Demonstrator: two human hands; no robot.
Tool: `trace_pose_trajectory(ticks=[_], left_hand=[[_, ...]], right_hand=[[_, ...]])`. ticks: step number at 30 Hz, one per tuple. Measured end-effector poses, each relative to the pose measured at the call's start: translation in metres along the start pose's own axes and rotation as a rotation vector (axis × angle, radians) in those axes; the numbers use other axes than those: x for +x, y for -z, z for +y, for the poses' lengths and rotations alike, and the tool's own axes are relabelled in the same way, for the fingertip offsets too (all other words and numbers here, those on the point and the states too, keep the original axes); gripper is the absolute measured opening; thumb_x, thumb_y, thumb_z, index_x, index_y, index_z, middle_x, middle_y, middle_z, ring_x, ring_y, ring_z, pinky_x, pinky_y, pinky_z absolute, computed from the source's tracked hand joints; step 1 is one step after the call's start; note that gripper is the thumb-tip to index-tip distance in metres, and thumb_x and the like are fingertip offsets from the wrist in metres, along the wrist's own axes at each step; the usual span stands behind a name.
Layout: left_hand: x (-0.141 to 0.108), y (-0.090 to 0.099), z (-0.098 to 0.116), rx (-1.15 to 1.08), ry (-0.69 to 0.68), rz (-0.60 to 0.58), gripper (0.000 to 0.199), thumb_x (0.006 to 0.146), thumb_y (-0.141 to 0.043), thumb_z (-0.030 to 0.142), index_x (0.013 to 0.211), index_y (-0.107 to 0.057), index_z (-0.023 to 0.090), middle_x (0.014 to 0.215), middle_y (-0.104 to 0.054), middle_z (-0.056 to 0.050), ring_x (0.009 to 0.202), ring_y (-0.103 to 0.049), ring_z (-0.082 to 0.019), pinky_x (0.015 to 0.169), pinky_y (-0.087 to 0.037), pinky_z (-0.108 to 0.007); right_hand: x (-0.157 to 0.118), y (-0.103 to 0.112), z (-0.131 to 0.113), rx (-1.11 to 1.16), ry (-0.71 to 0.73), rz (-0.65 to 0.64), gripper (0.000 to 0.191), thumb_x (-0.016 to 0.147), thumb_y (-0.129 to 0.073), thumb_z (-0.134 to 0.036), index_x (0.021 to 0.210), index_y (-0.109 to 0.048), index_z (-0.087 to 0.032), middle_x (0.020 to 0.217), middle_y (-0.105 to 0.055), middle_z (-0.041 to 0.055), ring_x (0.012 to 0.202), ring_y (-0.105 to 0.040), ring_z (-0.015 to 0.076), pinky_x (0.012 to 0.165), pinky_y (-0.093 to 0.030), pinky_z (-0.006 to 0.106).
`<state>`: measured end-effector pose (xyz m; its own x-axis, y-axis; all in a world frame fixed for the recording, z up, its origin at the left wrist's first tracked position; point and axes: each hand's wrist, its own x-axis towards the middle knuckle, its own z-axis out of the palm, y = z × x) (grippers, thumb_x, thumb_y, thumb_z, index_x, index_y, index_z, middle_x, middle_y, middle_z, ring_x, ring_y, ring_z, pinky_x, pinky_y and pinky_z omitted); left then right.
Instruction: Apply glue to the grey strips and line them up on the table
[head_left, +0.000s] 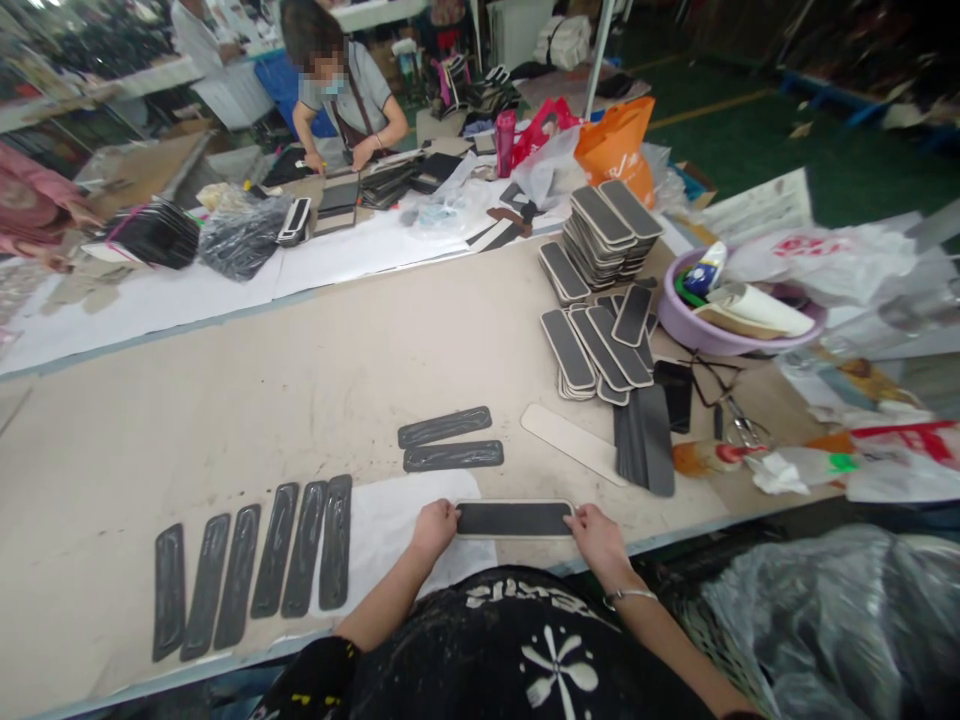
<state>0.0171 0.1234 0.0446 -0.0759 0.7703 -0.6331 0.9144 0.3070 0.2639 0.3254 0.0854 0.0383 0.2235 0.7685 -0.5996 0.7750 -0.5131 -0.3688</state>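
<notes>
Between both hands lies a long dark strip with a cream border (514, 518), at the table's near edge. My left hand (436, 528) pinches its left end, and my right hand (598, 540) pinches its right end. Part of a white paper sheet (382, 540) shows beneath and to the left. Left of my hands lie several dark grey strips (273, 550) with wet-looking, glossy lines on them. Two more glossy grey strips (453, 456) rest just beyond the held piece. A bare cream strip (570, 442) lies to the right, its end against a stack of plain dark strips (645, 440).
Piles of bordered strips (609, 235) stand at the right. Beside them are a purple basin (739, 335) with odds and ends, a phone (673, 395), scissors (746, 430) and a bottle (705, 457). Across the table a co-worker (349, 100) handles dark pieces.
</notes>
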Motion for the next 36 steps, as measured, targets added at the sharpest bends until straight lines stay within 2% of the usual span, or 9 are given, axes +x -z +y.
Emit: trace_pose_trajectory(ticks=[4,11,21,27,36], left_hand=[[0.0000,-0.0009,-0.0004,0.011,0.007,0.001,0.018,0.083,-0.050,0.027,0.079,-0.064,0.016,0.081,-0.070,-0.007,0.081,-0.063,-0.017,0.068,-0.039,-0.024],[-0.0006,-0.0018,-0.0006,0.001,0.019,0.007,0.015,0.082,-0.053,0.029,0.080,-0.063,0.018,0.079,-0.069,-0.004,0.077,-0.062,-0.016,0.067,-0.038,-0.023],[-0.0025,0.0022,0.0027,-0.027,0.062,0.003,0.011,0.081,-0.055,0.026,0.076,-0.059,0.018,0.082,-0.069,-0.004,0.082,-0.063,-0.016,0.070,-0.040,-0.023],[-0.0027,0.0018,-0.0028,-0.066,0.074,0.033,0.017,0.077,-0.061,0.027,0.089,-0.054,0.018,0.080,-0.067,-0.002,0.077,-0.063,-0.015,0.066,-0.039,-0.022],[-0.0024,-0.0039,-0.0067,-0.107,0.037,0.041,0.012,0.077,-0.060,0.025,0.082,-0.050,0.020,0.069,-0.062,0.002,0.071,-0.060,-0.013,0.063,-0.036,-0.022]], right_hand=[[0.0013,-0.0009,0.0006,-0.030,0.003,-0.008,0.023,0.087,-0.049,-0.034,0.098,-0.057,-0.016,0.091,-0.069,0.0091,0.087,-0.064,0.0223,0.076,-0.041,0.030],[0.0017,0.0006,-0.0017,-0.070,-0.010,-0.012,0.021,0.086,-0.050,-0.036,0.094,-0.057,-0.018,0.079,-0.068,0.0075,0.079,-0.064,0.0215,0.069,-0.040,0.028],[0.0038,-0.0014,-0.0005,-0.089,-0.005,-0.009,0.021,0.085,-0.050,-0.037,0.094,-0.056,-0.019,0.076,-0.067,0.0065,0.074,-0.063,0.0211,0.065,-0.039,0.029],[0.0017,0.0022,-0.0015,-0.070,0.031,-0.005,0.017,0.084,-0.050,-0.037,0.089,-0.054,-0.021,0.073,-0.066,0.0023,0.070,-0.062,0.0197,0.063,-0.037,0.028],[-0.0016,0.0008,0.0034,-0.064,0.073,0.099,0.020,0.084,-0.051,-0.040,0.088,-0.053,-0.021,0.069,-0.065,0.0026,0.065,-0.062,0.0205,0.060,-0.042,0.030]])
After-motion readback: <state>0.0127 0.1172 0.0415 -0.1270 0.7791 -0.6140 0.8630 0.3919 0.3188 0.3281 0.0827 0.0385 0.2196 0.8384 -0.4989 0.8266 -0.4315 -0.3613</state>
